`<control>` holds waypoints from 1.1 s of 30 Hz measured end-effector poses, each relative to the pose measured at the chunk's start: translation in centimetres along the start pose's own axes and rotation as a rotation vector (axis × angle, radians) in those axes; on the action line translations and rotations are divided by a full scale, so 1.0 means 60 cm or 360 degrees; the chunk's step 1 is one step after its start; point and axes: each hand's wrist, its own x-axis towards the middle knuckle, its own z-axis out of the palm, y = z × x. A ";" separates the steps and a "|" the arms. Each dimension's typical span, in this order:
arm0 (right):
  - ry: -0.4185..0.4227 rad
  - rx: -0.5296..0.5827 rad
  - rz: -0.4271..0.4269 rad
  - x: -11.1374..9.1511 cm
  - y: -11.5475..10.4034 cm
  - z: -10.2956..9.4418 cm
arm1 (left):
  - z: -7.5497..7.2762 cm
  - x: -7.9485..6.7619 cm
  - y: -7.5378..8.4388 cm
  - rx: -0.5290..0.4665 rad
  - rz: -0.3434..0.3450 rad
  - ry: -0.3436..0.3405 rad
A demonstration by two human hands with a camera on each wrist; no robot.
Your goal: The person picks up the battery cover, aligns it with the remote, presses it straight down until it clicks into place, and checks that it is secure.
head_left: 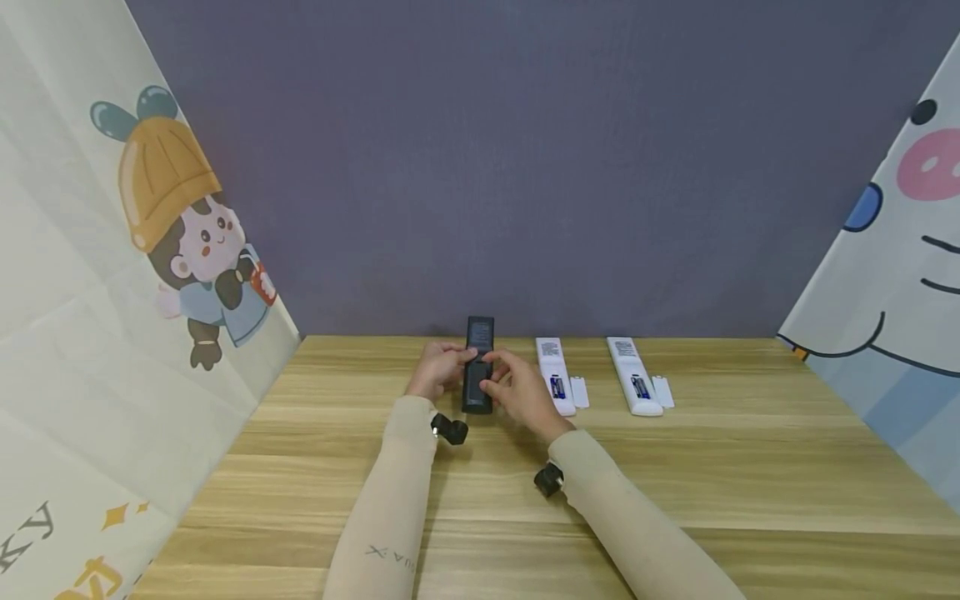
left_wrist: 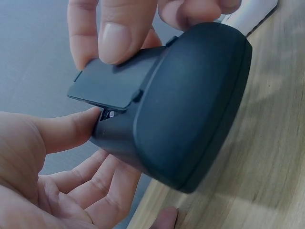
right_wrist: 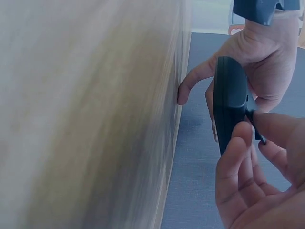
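Black remote (left_wrist: 195, 105): smooth plastic, blunt-ended, held over the woodgrain desk (head_left: 285, 467)
Left hand (head_left: 440, 367): black remote gripped at its left side
Right hand (head_left: 521, 392): thin flat cover (left_wrist: 100, 83) pinched, tilted over the black remote's slot
White remotes (head_left: 551, 367): slim, laid right of the black remote

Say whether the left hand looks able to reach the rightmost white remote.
Probably not: the left hand holds the black remote, and the right hand lies between it and that white remote.
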 end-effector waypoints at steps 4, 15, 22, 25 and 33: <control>0.0004 -0.0045 -0.0024 0.001 0.003 0.000 | 0.001 0.000 0.000 -0.0006 -0.0006 0.0002; -0.0059 0.0006 0.0066 -0.001 0.004 0.000 | 0.002 -0.002 0.000 -0.0015 -0.0001 0.0016; -0.0098 0.0079 0.0116 -0.004 0.004 0.002 | 0.002 -0.002 0.000 -0.0033 0.0003 0.0017; -0.0110 0.0121 0.0126 -0.005 0.004 0.002 | 0.002 -0.002 0.000 -0.0025 -0.0001 0.0017; -0.0117 0.0146 0.0142 -0.004 0.001 0.002 | 0.002 -0.003 0.002 -0.0022 -0.0004 0.0015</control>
